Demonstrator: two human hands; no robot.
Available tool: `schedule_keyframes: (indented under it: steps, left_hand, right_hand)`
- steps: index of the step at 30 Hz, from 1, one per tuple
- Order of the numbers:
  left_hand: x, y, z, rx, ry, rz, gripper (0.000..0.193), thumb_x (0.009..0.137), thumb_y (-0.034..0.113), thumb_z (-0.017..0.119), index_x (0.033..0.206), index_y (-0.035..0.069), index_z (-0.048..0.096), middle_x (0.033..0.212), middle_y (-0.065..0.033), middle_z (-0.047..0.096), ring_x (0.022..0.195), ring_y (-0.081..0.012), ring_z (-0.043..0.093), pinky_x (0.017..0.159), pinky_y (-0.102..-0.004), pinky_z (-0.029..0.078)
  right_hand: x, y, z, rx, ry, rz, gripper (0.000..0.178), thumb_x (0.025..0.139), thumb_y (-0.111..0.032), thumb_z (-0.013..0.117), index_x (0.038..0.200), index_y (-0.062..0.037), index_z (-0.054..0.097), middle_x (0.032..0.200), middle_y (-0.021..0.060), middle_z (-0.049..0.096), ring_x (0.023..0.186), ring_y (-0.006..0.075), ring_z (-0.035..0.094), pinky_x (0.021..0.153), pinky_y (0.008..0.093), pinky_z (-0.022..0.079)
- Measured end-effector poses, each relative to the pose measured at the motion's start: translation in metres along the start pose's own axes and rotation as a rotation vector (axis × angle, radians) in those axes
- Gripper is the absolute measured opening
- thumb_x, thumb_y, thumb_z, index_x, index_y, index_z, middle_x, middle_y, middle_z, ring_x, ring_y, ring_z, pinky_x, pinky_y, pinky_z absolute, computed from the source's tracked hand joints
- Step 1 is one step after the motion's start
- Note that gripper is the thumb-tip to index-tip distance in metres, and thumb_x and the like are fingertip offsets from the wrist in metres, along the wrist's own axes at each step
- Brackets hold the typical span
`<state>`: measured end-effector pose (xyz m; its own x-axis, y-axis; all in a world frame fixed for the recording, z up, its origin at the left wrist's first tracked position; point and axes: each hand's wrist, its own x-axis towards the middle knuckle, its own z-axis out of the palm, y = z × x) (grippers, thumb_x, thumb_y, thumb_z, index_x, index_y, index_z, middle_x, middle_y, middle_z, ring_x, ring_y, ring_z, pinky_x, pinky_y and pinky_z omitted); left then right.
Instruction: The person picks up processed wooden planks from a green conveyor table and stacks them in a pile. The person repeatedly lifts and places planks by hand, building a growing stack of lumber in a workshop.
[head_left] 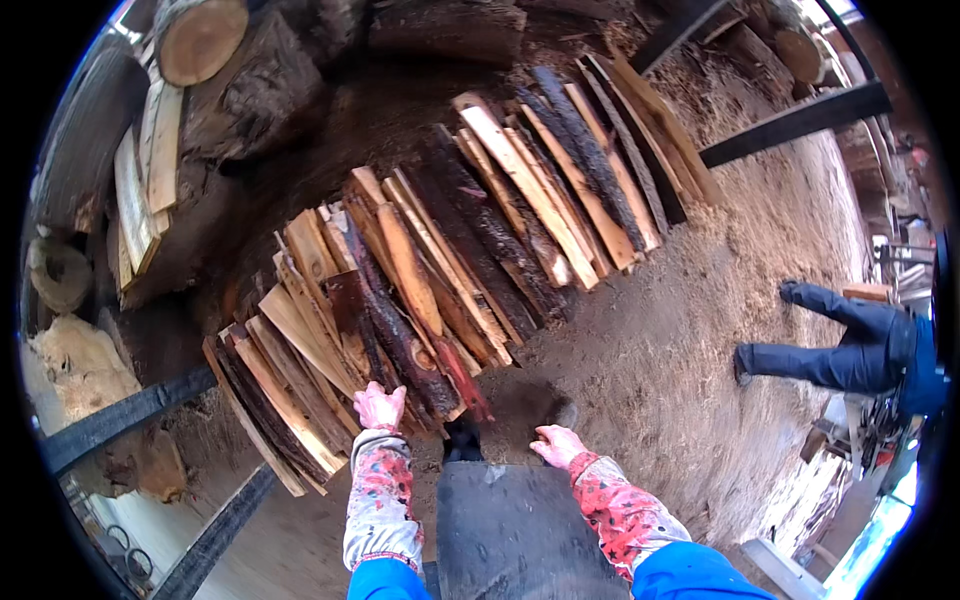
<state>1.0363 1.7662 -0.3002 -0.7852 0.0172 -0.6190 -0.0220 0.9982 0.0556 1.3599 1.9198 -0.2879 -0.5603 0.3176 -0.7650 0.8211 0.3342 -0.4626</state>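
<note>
A long row of rough wood slabs (400, 270), many with dark bark, lies side by side from lower left to upper right. My left hand (380, 407) is at the near ends of the slabs on the left part of the row, its fingers slightly bent and apart. It seems to touch a slab end, though no grip on one shows. Over the ground right of the row's near edge, my right hand (558, 445) hangs with loosely bent fingers and nothing visible in it. A reddish slab (462, 378) sticks out toward me between the hands.
Dark beams (130, 415) extend at both ends of the row. Big logs (203, 42) and pale boards (150, 170) lie at the far left. Sawdust covers the ground (680, 320) on the right, where another person in dark trousers (840, 340) stands. A dark apron (515, 530) hangs before me.
</note>
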Motion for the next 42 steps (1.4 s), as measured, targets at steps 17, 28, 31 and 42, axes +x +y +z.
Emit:
schedule_keyframes:
  steps: [17, 28, 31, 42]
  left_hand:
    - [-0.197, -0.023, 0.044, -0.436, -0.696, 0.36, 0.025, 0.081, 0.02, 0.072, 0.086, -0.003, 0.063, 0.07, -0.0066, 0.064, 0.054, -0.013, 0.06, 0.048, -0.0285, 0.05]
    - [-0.193, 0.046, 0.024, -0.172, -0.922, 0.688, 0.02, 0.089, 0.019, 0.066, 0.077, 0.003, 0.063, 0.059, -0.0017, 0.057, 0.047, -0.0119, 0.05, 0.044, -0.0269, 0.041]
    - [-0.25, 0.082, -0.024, -0.004, -0.914, 0.638, 0.025, 0.089, 0.018, 0.064, 0.068, 0.006, 0.058, 0.057, -0.0025, 0.055, 0.043, -0.0124, 0.046, 0.04, -0.028, 0.038]
    - [-0.36, 0.172, 0.026, 0.341, -1.05, 0.769, 0.011, 0.09, 0.014, 0.063, 0.086, 0.004, 0.062, 0.067, -0.0062, 0.06, 0.052, -0.0159, 0.054, 0.043, -0.0301, 0.043]
  right_hand:
    - [-0.165, 0.066, -0.047, 0.397, 0.301, 0.282, 0.047, 0.085, -0.04, 0.062, 0.119, -0.0075, 0.064, 0.114, 0.0156, 0.067, 0.107, 0.0318, 0.062, 0.092, 0.0438, 0.048]
    - [-0.3, 0.072, 0.068, 0.855, 0.697, 0.651, 0.048, 0.082, -0.045, 0.064, 0.112, -0.0078, 0.068, 0.105, 0.0149, 0.07, 0.1, 0.0317, 0.066, 0.087, 0.0394, 0.051]
    - [-0.308, 0.059, 0.117, 1.005, 0.971, 0.637, 0.036, 0.079, -0.044, 0.063, 0.082, -0.0087, 0.066, 0.084, 0.0175, 0.067, 0.083, 0.0376, 0.065, 0.071, 0.0474, 0.049]
    - [-0.365, 0.156, 0.14, 1.322, 1.103, 0.825, 0.043, 0.081, -0.043, 0.065, 0.106, -0.0082, 0.069, 0.095, 0.0144, 0.07, 0.09, 0.0317, 0.067, 0.078, 0.0411, 0.052]
